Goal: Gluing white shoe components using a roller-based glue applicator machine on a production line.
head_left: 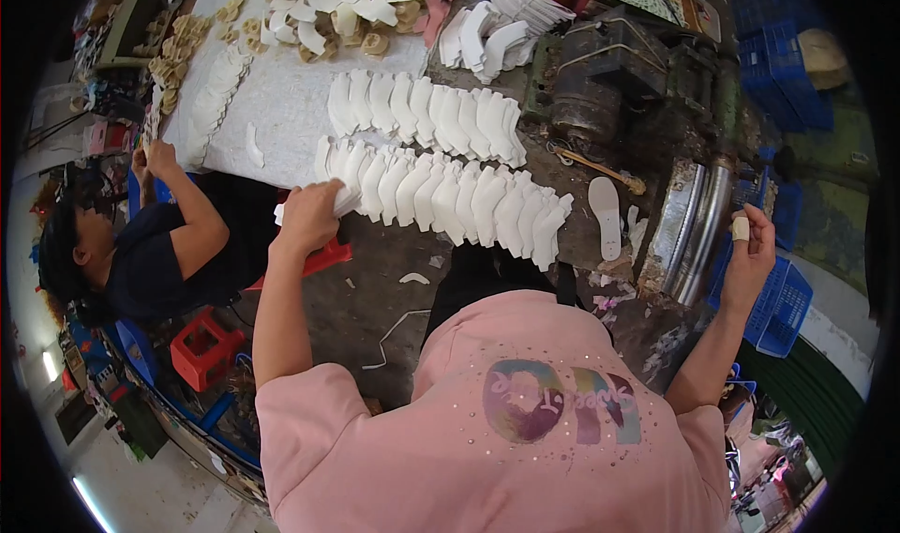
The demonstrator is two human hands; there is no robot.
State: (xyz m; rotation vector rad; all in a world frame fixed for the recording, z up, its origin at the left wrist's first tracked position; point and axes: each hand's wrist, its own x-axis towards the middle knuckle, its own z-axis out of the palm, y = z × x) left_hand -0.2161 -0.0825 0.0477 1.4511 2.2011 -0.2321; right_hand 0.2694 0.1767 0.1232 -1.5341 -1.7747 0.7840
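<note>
Two long rows of overlapping white curved pieces lie in front of me, a far row [422, 111] and a near row [450, 195]. At the left end of the near row, my left hand [314, 216] is closed on a few white curved pieces [348, 201], its fingers partly hiding them. Out to the right, my right hand [752, 256] is raised beside a shiny metal roller [698, 238]. Its fingers are loosely bent and apart, with nothing visible in them. A tan wrap [741, 229] covers one finger.
Piled white and tan pieces [342, 13] cover the far table [281, 92]. A dark, greasy machine [591, 78] stands at right, near a white insole [607, 219] and a wooden-handled brush [600, 165]. A co-worker [159, 242] sits at left by a red stool [206, 348]. Blue crates [780, 306] stand right.
</note>
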